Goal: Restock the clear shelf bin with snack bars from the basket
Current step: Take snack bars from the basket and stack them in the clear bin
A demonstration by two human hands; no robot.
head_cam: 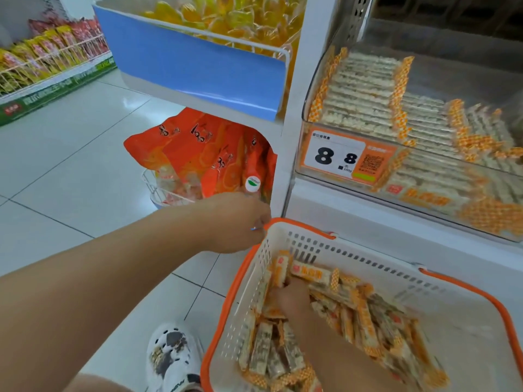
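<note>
A white basket (424, 281) with an orange rim sits low at the front right, holding several snack bars (365, 315) in clear wrappers with orange checked ends. My left hand (240, 222) grips the basket's near-left corner at the rim. My right hand (291, 301) is down inside the basket among the bars, fingers buried in the pile; whether it grips one is hidden. The clear shelf bin (311, 108) stands above on the right, with rows of the same bars (365, 94) and an orange 8.8 price tag (339, 157) on its front.
A blue-fronted bin (198, 69) of yellow sweets hangs at upper left. Orange snack bags (203, 154) stand in a wire rack below it. A white shelf ledge (368, 222) runs behind the basket. My shoe (172, 360) rests on the tiled floor; another shelf (48, 69) stands far left.
</note>
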